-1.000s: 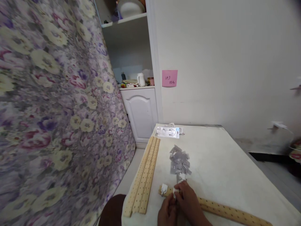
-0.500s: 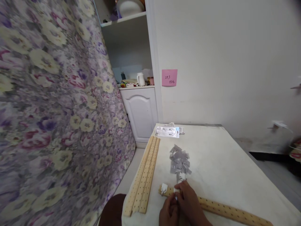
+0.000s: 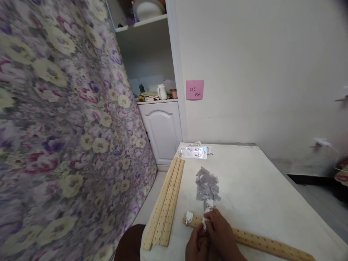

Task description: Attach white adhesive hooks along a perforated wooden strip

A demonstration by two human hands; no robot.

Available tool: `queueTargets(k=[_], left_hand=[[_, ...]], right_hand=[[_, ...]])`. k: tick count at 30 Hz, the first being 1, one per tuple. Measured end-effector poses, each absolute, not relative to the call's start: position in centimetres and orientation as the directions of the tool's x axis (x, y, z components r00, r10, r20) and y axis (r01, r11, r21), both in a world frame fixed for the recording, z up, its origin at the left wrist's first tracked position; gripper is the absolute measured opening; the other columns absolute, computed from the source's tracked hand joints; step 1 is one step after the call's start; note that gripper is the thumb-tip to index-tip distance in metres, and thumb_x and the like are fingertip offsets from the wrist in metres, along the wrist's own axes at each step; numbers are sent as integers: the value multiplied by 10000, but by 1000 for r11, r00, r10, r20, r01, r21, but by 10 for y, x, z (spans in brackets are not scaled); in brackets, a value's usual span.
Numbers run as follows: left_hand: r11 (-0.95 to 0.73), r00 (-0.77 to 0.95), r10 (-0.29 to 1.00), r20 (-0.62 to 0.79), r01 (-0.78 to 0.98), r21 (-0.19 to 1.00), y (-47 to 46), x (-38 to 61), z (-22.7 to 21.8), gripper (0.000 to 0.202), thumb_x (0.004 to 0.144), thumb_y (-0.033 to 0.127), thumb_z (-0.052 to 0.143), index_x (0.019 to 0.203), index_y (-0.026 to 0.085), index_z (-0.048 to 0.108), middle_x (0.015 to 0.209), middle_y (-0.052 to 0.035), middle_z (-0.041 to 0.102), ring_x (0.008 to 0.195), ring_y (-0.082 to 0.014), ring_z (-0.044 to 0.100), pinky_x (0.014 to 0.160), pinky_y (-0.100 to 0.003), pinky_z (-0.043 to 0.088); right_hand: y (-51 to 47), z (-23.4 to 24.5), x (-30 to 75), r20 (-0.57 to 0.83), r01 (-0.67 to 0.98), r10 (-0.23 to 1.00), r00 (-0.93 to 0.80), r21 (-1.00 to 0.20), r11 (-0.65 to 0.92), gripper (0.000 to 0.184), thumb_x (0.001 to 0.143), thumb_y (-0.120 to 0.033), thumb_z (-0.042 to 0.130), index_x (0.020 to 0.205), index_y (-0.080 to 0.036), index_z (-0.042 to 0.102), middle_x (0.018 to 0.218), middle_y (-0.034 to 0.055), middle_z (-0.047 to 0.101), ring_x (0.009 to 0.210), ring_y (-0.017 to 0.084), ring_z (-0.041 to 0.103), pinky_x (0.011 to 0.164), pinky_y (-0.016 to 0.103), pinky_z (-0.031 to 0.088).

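Observation:
Both hands work close together over a perforated wooden strip [image 3: 261, 241] lying on the table. My right hand [image 3: 221, 230] is closed, its fingertips pinching a small white hook [image 3: 204, 223] with a shiny metal part at its lower end. My left hand [image 3: 197, 242] is closed just below, fingertips at the metal part; the rest of its grip is hidden. Another white hook [image 3: 189, 217] with a metal loop sits on the strip's left end. Right behind my fingers lies a pile of small clear packets [image 3: 207, 185] with metal bits inside.
Three more perforated wooden strips [image 3: 165, 203] lie side by side along the table's left edge. A clear blister pack [image 3: 193, 152] rests at the back of the white table [image 3: 252, 185]. Behind are a white wall and a cabinet [image 3: 163, 130]; a floral curtain [image 3: 70, 145] hangs left.
My hands have shifted slightly right, and the white hook between the fingertips has turned and shows more of itself. The strips and packets stay where they were.

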State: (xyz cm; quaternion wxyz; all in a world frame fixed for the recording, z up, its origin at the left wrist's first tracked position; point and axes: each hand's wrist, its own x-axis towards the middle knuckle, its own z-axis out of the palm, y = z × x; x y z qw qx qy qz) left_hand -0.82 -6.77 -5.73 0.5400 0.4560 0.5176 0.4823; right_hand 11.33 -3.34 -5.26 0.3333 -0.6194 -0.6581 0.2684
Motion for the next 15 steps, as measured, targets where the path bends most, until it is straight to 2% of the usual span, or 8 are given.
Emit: queueTargets(k=[8,15], left_hand=[[96,50,994,-93,-60,994,-69,-9,-49,388,727,296,616,1088,157,644,942,-107,736,912,-227,668,868,-368,517],[111,30,994,-108,-108,988,-68,-8,-56,397,708,292,635,1081,155,642,987,-120,729,942,-234,664,862,-357,519]], right_hand=[[-33,-53,113,99,643,995,-12,-762,83,226,837,-194,392,899,-225,607,962,27,636,896,156,618,832,249,417],[-34,-50,114,89,637,996,-10,-767,75,220,826,-189,406,880,-229,615,966,27,645,910,155,619,829,238,415]])
